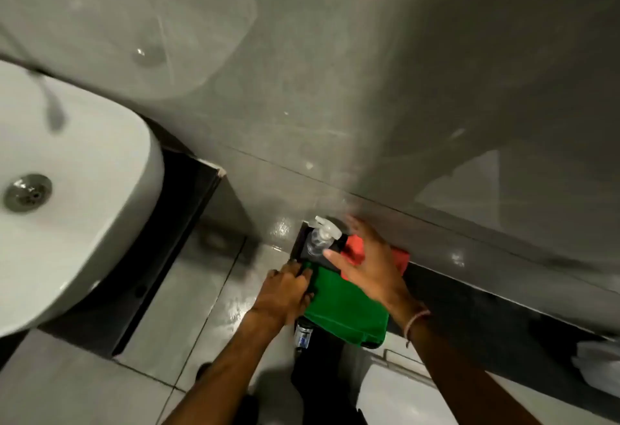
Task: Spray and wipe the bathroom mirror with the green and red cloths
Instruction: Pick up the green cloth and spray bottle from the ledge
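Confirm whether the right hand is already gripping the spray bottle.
No: the right hand hovers open, fingers spread, beside the spray bottle and over the red cloth.

— What carries the things here?

— A small dark stand (303,240) on the tiled floor (188,293), set against the wall.

— And what lies on it?

— A green cloth (345,310) at the near end, a red cloth (359,250) at the far end, and a clear spray bottle (320,238) beside the red one, apparently lying on its side; the blur leaves that uncertain.
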Demonstrator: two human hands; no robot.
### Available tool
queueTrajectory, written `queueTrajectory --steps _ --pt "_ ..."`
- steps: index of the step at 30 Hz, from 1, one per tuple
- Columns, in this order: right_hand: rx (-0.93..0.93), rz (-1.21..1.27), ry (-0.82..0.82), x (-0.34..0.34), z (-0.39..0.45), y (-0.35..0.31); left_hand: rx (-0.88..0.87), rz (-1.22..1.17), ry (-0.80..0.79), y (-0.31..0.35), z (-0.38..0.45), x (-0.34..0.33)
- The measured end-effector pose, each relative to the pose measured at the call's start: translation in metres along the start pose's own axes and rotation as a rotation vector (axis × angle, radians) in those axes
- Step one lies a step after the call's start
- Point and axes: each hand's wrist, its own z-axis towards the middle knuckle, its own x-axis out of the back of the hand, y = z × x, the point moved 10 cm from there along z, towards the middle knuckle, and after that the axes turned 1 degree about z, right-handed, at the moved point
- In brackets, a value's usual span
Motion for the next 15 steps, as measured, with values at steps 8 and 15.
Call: queueTrajectory --steps 8,15 --pt "0.277 0.023 -0.121 -0.062 0.054 -0.013 0.151 0.158 0.010 -0.013 0.049 -0.016" --pt "0.347 0.143 -0.002 -0.078 0.055 -0.025 0.195 -0.188 0.127 -0.019 0.029 -0.022"
